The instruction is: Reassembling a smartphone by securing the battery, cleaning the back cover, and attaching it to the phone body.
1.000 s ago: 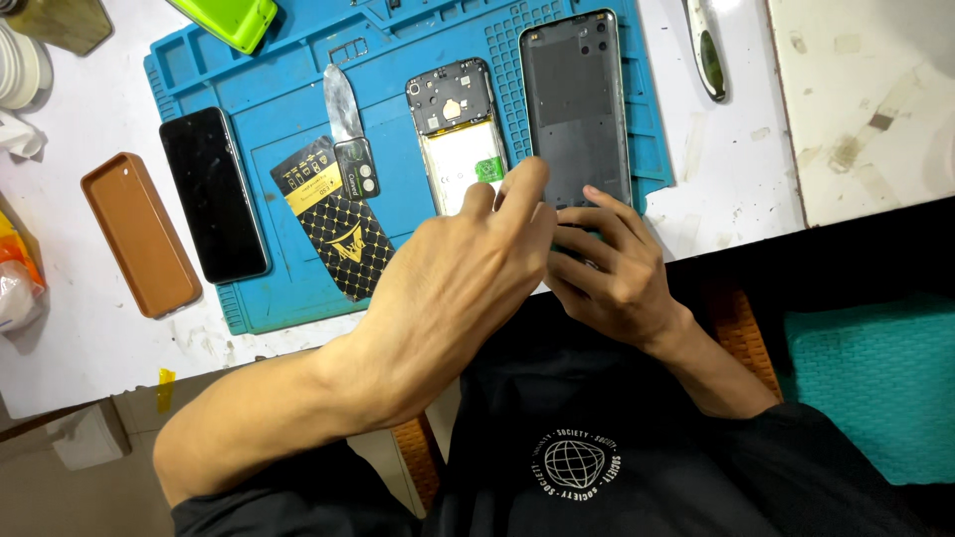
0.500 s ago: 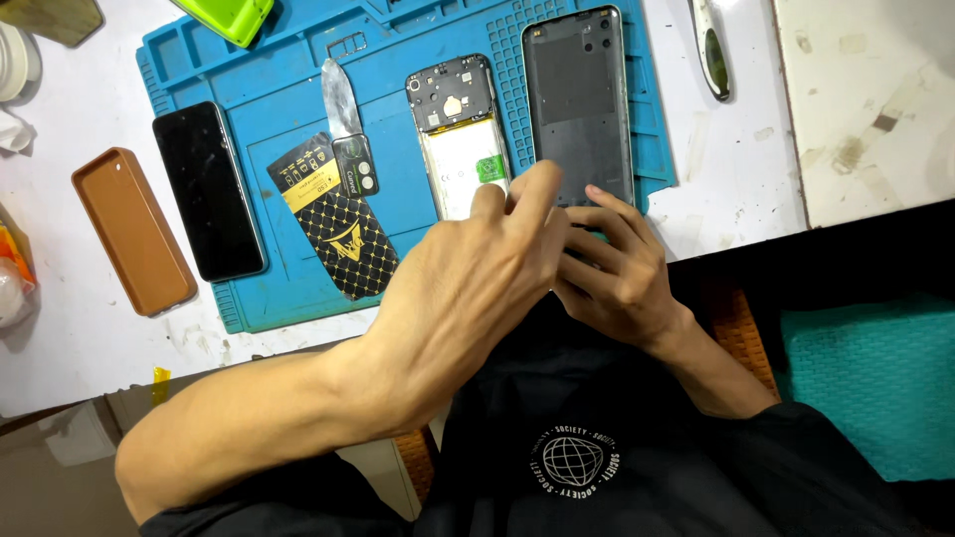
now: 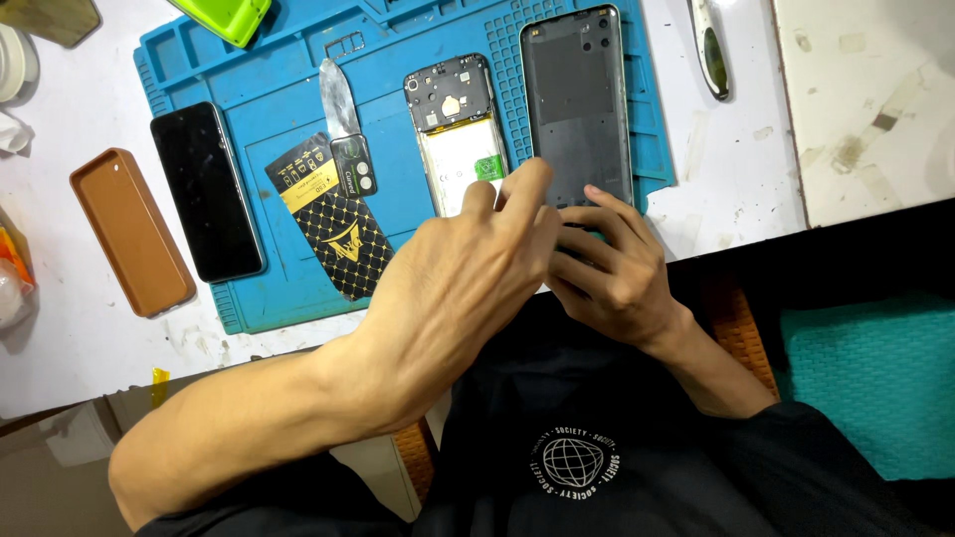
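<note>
Blue mat holds opened phone, back cover.

bright overhead light, sharp focus, glare on white tabletop

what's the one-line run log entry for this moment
left hand: fingers over right hand | right hand: at near edge of grey back cover | held item: hidden | open phone on blue mat

A scuffed white worktable stands beside a teal woven seat.
</note>
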